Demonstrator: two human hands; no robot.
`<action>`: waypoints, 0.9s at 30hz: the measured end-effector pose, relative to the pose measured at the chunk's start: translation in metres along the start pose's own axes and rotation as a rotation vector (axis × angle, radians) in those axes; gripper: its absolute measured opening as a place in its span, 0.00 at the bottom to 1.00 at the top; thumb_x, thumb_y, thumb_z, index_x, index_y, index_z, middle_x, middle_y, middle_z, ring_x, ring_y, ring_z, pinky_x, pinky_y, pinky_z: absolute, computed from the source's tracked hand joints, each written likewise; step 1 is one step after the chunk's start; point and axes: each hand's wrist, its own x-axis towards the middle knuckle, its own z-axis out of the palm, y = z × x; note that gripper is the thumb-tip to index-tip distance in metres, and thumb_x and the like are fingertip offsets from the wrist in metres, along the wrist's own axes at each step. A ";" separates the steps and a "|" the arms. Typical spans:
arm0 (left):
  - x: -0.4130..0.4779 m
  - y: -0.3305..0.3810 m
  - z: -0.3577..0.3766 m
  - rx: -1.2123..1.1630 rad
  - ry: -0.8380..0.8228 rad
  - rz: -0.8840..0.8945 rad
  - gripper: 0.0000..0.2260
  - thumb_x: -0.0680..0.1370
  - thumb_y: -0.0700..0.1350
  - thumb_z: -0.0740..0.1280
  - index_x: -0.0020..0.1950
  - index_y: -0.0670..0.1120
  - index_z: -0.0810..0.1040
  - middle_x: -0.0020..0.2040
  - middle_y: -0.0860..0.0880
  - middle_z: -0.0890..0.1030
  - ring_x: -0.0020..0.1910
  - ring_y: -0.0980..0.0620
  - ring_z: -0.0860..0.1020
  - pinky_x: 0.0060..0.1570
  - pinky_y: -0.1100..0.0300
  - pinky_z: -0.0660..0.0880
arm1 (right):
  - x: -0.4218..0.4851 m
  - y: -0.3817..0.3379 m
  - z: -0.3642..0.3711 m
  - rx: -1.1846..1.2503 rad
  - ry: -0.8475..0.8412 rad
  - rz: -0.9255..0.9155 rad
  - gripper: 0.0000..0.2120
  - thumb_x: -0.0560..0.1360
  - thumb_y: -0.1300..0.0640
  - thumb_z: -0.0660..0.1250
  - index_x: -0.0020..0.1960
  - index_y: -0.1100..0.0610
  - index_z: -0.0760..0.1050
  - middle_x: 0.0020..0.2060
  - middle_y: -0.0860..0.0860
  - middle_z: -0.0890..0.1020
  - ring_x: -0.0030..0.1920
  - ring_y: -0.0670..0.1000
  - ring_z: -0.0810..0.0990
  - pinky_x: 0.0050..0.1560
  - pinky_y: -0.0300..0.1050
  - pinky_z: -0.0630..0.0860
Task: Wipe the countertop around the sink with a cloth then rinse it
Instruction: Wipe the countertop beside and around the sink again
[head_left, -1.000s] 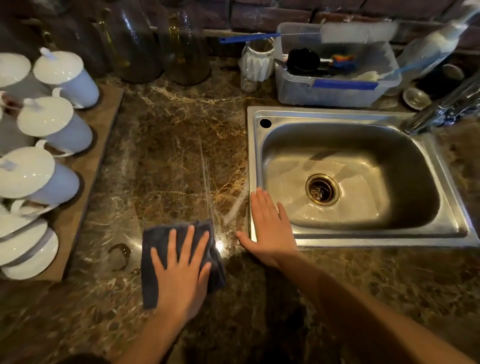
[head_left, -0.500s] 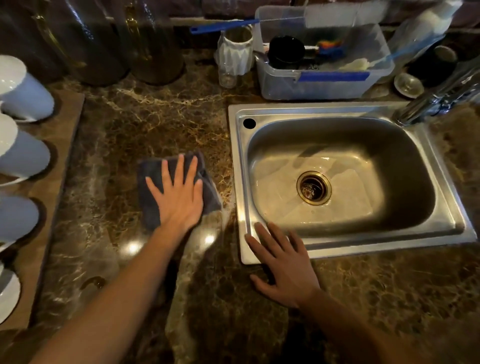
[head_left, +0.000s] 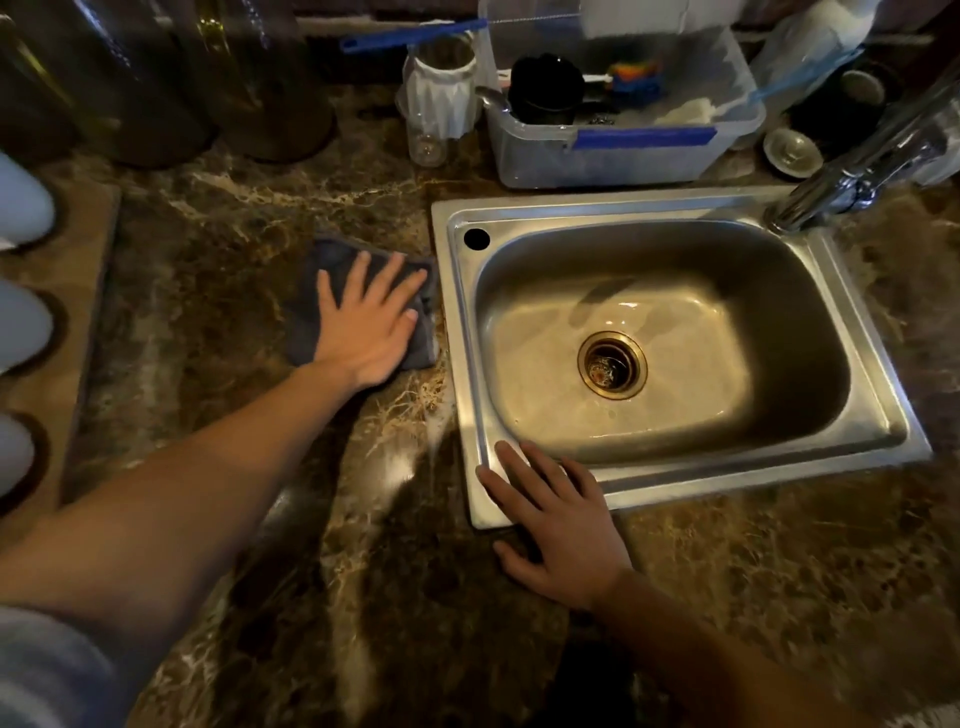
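- We look down on a dark brown marbled countertop (head_left: 218, 291) that fills most of the view.
- A steel sink (head_left: 852, 291) is set into it on the right, its basin dry-looking around a brass drain (head_left: 612, 365), with a chrome faucet (head_left: 862, 171) at the far right corner.
- Behind the sink we see a clear plastic tub (head_left: 623, 156) with blue tape, holding washing-up items.
- The dark grey cloth (head_left: 317, 270) lies flat on the countertop just beside the sink's left rim, towards its far corner.
- Our left hand (head_left: 366, 325) presses flat on the cloth, fingers spread, palm down, not gripping it.
- Our right hand (head_left: 558, 530) lies flat and empty, well apart from the cloth, its fingertips on the sink's near left corner and its palm on the countertop.
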 end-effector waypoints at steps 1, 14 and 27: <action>-0.011 0.009 0.004 0.011 -0.003 0.023 0.22 0.83 0.53 0.48 0.77 0.59 0.50 0.79 0.56 0.48 0.77 0.48 0.42 0.71 0.37 0.38 | 0.000 0.000 -0.001 0.003 0.000 0.001 0.34 0.75 0.36 0.56 0.78 0.43 0.50 0.78 0.47 0.54 0.77 0.52 0.51 0.71 0.58 0.58; -0.199 0.065 0.047 0.038 0.034 0.103 0.24 0.79 0.53 0.50 0.75 0.55 0.63 0.76 0.53 0.62 0.76 0.46 0.56 0.69 0.36 0.50 | -0.001 -0.003 0.001 -0.061 0.000 0.025 0.34 0.74 0.38 0.53 0.77 0.41 0.48 0.78 0.47 0.53 0.77 0.51 0.51 0.72 0.56 0.55; -0.264 0.056 0.056 -0.050 0.057 -0.288 0.25 0.80 0.57 0.49 0.76 0.54 0.60 0.77 0.51 0.60 0.76 0.45 0.54 0.69 0.35 0.47 | 0.024 -0.011 -0.003 0.025 0.108 0.072 0.28 0.78 0.41 0.51 0.76 0.47 0.55 0.74 0.51 0.62 0.73 0.53 0.60 0.70 0.56 0.58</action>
